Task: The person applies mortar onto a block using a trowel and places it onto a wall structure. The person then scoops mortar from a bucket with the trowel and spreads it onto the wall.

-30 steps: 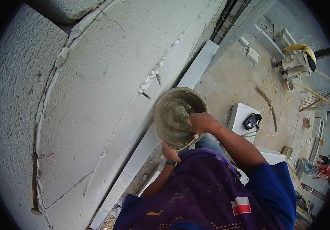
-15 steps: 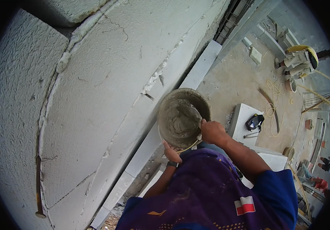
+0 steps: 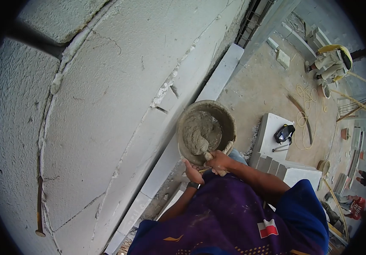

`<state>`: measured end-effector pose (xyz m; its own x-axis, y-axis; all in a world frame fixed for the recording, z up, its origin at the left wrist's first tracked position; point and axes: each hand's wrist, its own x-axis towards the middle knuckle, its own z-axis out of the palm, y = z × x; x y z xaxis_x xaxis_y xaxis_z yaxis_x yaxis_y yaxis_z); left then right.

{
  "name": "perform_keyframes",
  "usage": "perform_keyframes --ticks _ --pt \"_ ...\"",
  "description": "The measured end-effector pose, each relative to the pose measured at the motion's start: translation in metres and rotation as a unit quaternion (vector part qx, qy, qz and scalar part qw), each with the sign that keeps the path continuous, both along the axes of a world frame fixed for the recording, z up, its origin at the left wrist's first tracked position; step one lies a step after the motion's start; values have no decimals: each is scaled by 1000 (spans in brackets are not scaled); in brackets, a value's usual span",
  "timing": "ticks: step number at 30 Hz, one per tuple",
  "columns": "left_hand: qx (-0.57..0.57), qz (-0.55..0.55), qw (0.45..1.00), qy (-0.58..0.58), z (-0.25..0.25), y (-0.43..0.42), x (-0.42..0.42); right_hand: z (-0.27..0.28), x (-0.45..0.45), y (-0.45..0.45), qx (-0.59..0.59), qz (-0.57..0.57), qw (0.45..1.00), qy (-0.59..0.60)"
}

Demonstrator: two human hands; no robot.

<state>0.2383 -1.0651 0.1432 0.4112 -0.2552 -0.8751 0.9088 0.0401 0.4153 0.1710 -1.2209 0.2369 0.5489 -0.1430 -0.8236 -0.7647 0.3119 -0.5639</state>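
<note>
A round bucket (image 3: 229,117), its inside smeared grey, is in front of my body with wet mortar (image 3: 200,123) in it. My left hand (image 3: 194,173) grips the near left side of the bucket, thumb up by the rim; its other fingers are partly hidden. My right hand (image 3: 219,161) is closed round the handle of a trowel (image 3: 209,156) at the near rim. The trowel's blade is coated in mortar and hard to tell from the mix around it.
A wall of pale blocks (image 3: 102,102) rises close on the left, with a long nail (image 3: 40,208) against it. To the right, a white block (image 3: 268,131) carries a black object (image 3: 284,133). Beyond are a coiled hose (image 3: 306,95), a bending person (image 3: 333,63) and other people.
My right hand has moved down and left, toward me, with the trowel. The mortar has shifted in the bucket. My left hand stays at the bucket's side.
</note>
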Motion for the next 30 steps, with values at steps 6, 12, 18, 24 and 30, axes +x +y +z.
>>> perform_keyframes --ticks 6,12,18,24,30 --pt "-4 -21 1000 0 -10 11 0 12 -53 -1 -44 -18 999 -24" --pt "40 -24 999 -4 -9 1 11 9 -77 -11 -289 40 950 -111" --pt "49 -24 998 -30 -3 0 14 21 -62 -27 -145 -10 987 -61" --pt "31 -33 999 -12 -14 11 17 16 -65 -25 -28 -93 989 -112" --pt "56 0 998 -20 -10 6 19 57 -47 -27 21 -201 966 -160"
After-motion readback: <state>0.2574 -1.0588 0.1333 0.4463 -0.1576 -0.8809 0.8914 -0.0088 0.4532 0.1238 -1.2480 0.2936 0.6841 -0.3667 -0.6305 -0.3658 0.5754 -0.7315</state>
